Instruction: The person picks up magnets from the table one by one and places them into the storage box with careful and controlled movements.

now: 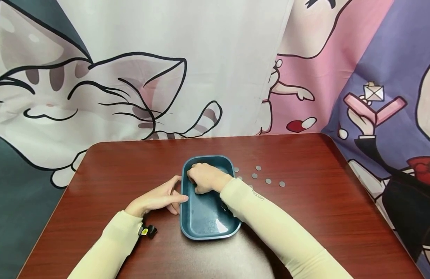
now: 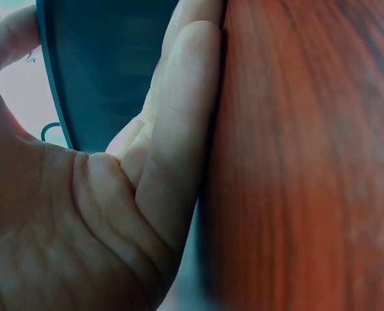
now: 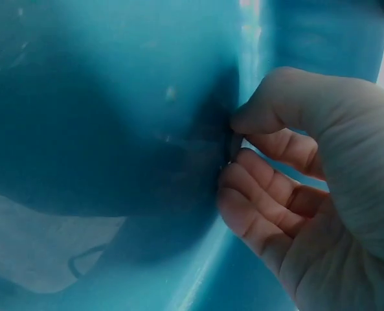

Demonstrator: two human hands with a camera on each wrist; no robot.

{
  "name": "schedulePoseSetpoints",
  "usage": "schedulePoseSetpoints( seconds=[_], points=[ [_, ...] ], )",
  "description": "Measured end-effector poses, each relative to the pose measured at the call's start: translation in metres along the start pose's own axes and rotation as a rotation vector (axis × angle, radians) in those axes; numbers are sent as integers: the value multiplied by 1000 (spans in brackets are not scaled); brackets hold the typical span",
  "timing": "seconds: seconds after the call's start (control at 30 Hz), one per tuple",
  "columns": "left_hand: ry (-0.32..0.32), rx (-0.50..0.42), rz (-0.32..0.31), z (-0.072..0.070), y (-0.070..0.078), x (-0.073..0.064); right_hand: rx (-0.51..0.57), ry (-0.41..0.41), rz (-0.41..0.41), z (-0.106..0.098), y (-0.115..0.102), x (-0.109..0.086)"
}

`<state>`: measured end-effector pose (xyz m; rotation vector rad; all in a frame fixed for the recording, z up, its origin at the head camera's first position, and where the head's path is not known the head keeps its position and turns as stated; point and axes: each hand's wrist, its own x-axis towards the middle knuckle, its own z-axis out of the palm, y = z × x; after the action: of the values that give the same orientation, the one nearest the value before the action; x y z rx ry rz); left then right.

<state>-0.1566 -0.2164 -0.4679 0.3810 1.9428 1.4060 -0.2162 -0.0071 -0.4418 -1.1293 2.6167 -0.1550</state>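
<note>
A blue rectangular plastic tray (image 1: 210, 217) with raised walls sits on the table. My left hand (image 1: 160, 197) grips its left side, thumb over the rim and the other fingers along the outer wall. In the left wrist view, those fingers (image 2: 185, 97) lie low beside the wood. My right hand (image 1: 208, 177) reaches down inside the tray near its far left part. In the right wrist view, the thumb and fingertips pinch a small thin coin (image 3: 236, 145) close against the tray's floor and wall.
Several small grey coins (image 1: 268, 181) lie scattered on the reddish-brown wooden table (image 1: 138, 162) to the right of the tray. My right forearm crosses the tray's right rim. A cartoon-printed curtain (image 1: 235, 69) hangs behind the table's far edge.
</note>
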Motion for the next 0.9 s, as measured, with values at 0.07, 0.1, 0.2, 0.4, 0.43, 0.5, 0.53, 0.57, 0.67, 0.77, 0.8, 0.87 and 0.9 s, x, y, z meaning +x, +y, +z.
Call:
schedulePoseSetpoints(
  seconds=[0.07,0.1,0.2,0.4,0.43,0.5,0.53,0.57,0.67,0.77,0.8,0.87,0.9],
  points=[
    [-6,-9,5,0,0,0,-7,0,-1,0,-1,-1],
    [-7,-13,7,0,-1,0,-9,0,0,-1,-2,-1],
    [-11,-15,12,-1,-1,-1,-12,-5,2,-3,-4,-3],
    [-11,-11,10,0,0,-2,9,-14,-3,-13,-7,-11],
    [-10,-11,9,-1,0,-2,11,-12,-6,-16,-8,-12],
    [-7,-11,5,-1,1,-1,16,-6,-16,-20,-8,-15],
    [-5,-11,3,-2,1,-1,21,-3,-21,-22,-8,-16],
    [-4,-11,1,-2,1,-1,26,1,-23,-25,-8,-18],
    [-2,-18,-3,-2,2,-1,39,9,-34,-31,-9,-23],
    [-6,-28,-11,-2,1,-2,41,14,-46,-36,-9,-29],
    [-8,-32,-13,-2,1,-2,39,16,-51,-38,-9,-32],
    [-11,-38,-16,-1,2,-2,39,22,-60,-42,-8,-37],
    [-12,-39,-14,-1,2,-3,39,27,-65,-43,-8,-40]
  ],
)
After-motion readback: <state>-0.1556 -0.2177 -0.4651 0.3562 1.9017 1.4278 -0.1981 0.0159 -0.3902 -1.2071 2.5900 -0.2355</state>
